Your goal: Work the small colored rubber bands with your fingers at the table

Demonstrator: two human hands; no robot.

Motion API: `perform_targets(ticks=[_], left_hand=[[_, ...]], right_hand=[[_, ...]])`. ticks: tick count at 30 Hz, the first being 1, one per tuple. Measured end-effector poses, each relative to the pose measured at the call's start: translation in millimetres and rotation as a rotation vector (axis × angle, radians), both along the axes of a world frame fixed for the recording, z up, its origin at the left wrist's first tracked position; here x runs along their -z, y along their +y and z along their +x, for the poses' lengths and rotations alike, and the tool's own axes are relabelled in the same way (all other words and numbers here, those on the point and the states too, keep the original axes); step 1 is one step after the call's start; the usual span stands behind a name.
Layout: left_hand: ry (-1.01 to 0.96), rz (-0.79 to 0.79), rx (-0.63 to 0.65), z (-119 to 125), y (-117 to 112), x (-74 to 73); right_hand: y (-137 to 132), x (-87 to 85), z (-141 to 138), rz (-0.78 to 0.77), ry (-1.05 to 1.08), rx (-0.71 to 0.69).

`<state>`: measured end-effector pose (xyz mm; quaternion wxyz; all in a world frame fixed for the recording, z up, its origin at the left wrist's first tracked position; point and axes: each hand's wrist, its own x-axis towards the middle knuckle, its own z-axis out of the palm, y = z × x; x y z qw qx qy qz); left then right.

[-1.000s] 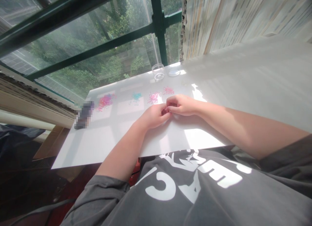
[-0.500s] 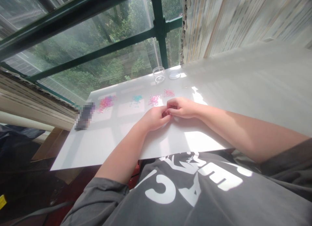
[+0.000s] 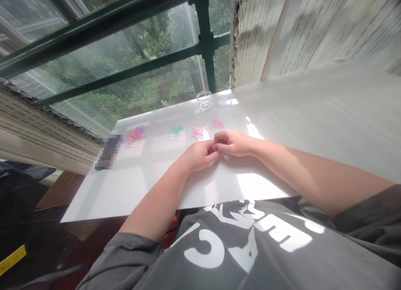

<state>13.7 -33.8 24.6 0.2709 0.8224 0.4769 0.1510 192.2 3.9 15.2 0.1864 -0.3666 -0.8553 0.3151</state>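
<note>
My left hand [image 3: 200, 155] and my right hand [image 3: 233, 142] meet over the white table [image 3: 147, 190], fingertips curled and pressed close together. Whatever lies between the fingers is hidden or too small to make out. Just beyond the hands are a bright pink pile of small loops [image 3: 198, 132] and a paler pink pile [image 3: 216, 123]. Farther left lies a teal pile of loops [image 3: 176, 130]. A larger mixed pile in pink, orange and purple [image 3: 137, 135] spreads toward the table's left side.
A clear round jar [image 3: 204, 101] stands at the back edge, beside a pale round lid [image 3: 224, 101]. Some faint yellowish loops [image 3: 236, 115] lie to the right. A blurred-out dark object [image 3: 109, 152] is at the left edge. Behind are a green-framed window [image 3: 205, 39] and a striped curtain [image 3: 266, 39].
The view has tilted slightly, so the table and hands sit a little lower in the picture. Both hands keep the same closed pose together; the piles have not visibly changed.
</note>
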Motion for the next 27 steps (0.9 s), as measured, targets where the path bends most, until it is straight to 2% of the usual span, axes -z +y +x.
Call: perform_targets(ticks=[27], left_hand=[[-0.017,-0.009,0.000,-1.1,1.0,1.7]], right_hand=[[0.6,1.5,-1.2,0.021,0.015,0.002]])
